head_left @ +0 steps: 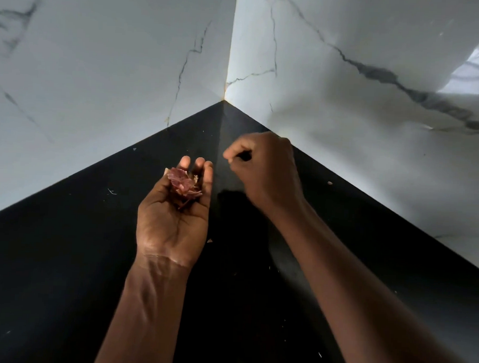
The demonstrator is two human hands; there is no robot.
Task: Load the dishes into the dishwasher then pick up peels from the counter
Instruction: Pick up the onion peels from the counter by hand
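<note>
Single head-worn wide view, forward and steeply down, close over the black counter corner.

- Dim interior; glossy black stone counter reads near-black w/ little surface detail.
- Daylight from the right: bright window reflection glares on the polished white grey-veined marble wall, upper right.
- White marble wall panel at left is flatter, cooler grey.
- Right hand casts a soft shadow on the counter beneath it.
- Reddish papery peels are in sharp focus.
- Wide-angle lens stretches forearms & counter edges twd frame borders.
</note>
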